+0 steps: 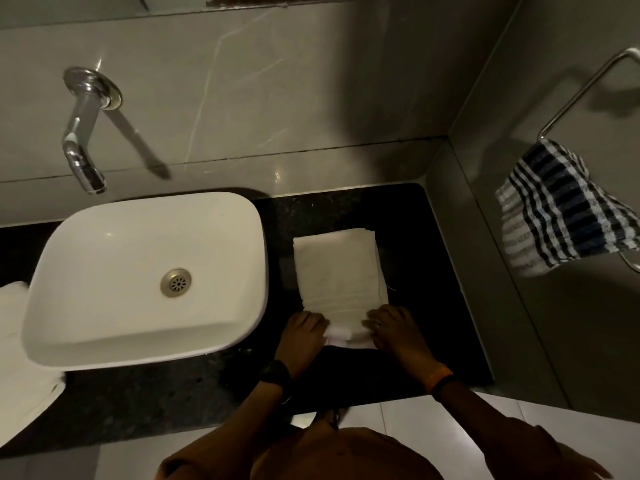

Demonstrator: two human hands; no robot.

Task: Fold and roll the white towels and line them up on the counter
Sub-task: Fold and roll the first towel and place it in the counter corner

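Rolling begins at the near end of the folded white towel [337, 268], both hands, left hand [304, 332] and right hand [393, 327], grip clamped on it. Towel lies on the black counter [433, 289], stretching away from the grip. Soft, light cloth; hold both near corners so the roll stays even.

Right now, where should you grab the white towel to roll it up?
Grab the white towel at its near short end, which is already curling, one hand at each corner: left hand, right hand. It lies long, pointing away, so it rolls toward the wall.

Black counter [433, 271]; on it white basin [145, 278], folded towel [337, 268], left-edge towels [20, 344]
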